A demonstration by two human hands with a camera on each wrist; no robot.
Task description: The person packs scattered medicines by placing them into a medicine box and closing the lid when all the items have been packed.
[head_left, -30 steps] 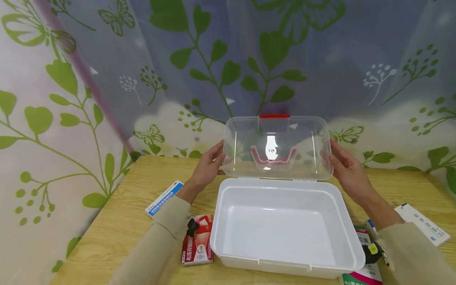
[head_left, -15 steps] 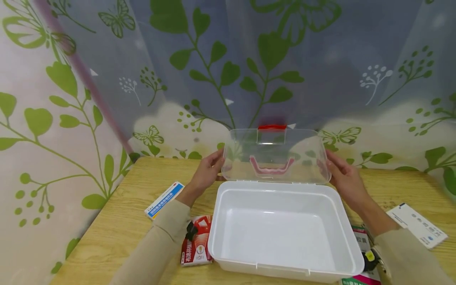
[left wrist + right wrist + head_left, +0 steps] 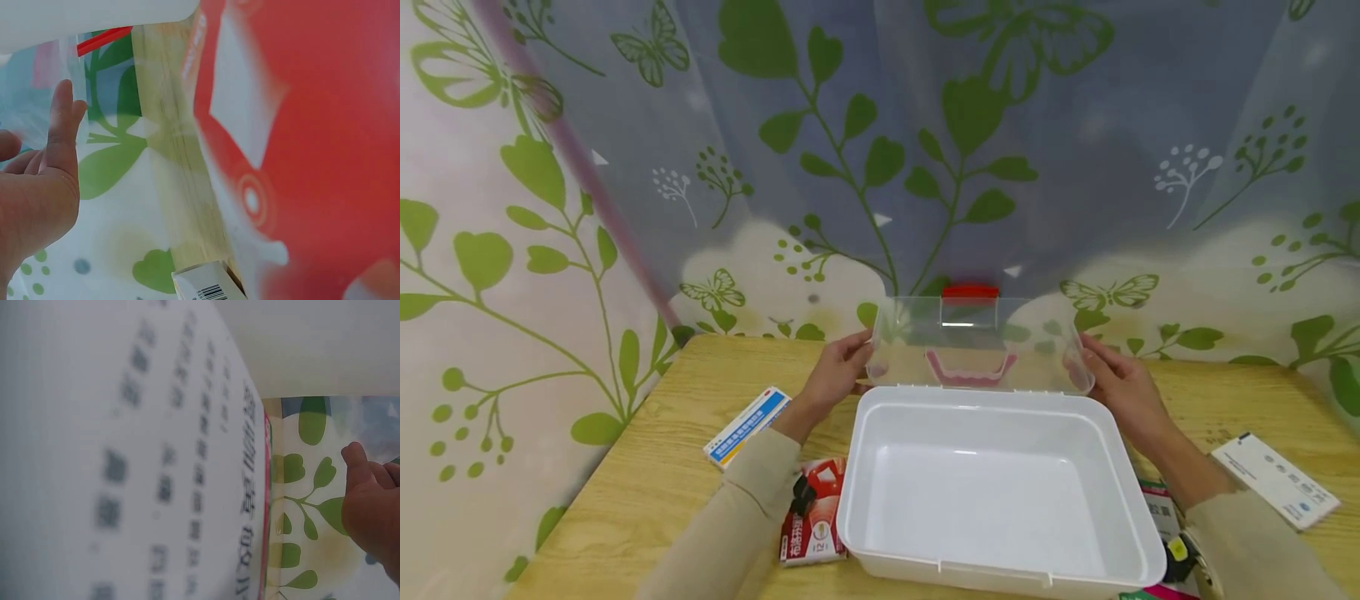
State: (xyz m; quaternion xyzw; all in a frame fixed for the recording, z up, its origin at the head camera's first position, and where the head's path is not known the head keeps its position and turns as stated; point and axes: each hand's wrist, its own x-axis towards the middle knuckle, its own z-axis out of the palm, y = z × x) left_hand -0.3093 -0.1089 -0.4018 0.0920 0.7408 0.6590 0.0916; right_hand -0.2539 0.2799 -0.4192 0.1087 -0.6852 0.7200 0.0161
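A white plastic storage box (image 3: 977,492) stands open on the table with nothing in it. Its clear lid (image 3: 917,333) is hinged along the far rim and leans back toward the curtain. On the lid are a red latch (image 3: 970,292) and a pink handle (image 3: 970,371). My left hand (image 3: 837,371) holds the lid's left edge, the thumb nearer to me. At the right edge my right hand (image 3: 1123,392) holds the lid in the same way. In the left wrist view the left fingers (image 3: 61,125) stretch along the clear plastic. The right fingertips are partly out of the right wrist view.
Medicine boxes lie around: a blue-and-white box (image 3: 747,427) at left, a red box (image 3: 816,517) against the storage box, a green-and-white box (image 3: 1161,508) partly hidden at right, and a white box (image 3: 1276,481) farther right. A leaf-patterned curtain (image 3: 805,275) hangs behind the table (image 3: 647,492).
The lid has tilted farther back and down toward the curtain, its red latch lower now. Both hands have stayed at its sides and sunk slightly with it.
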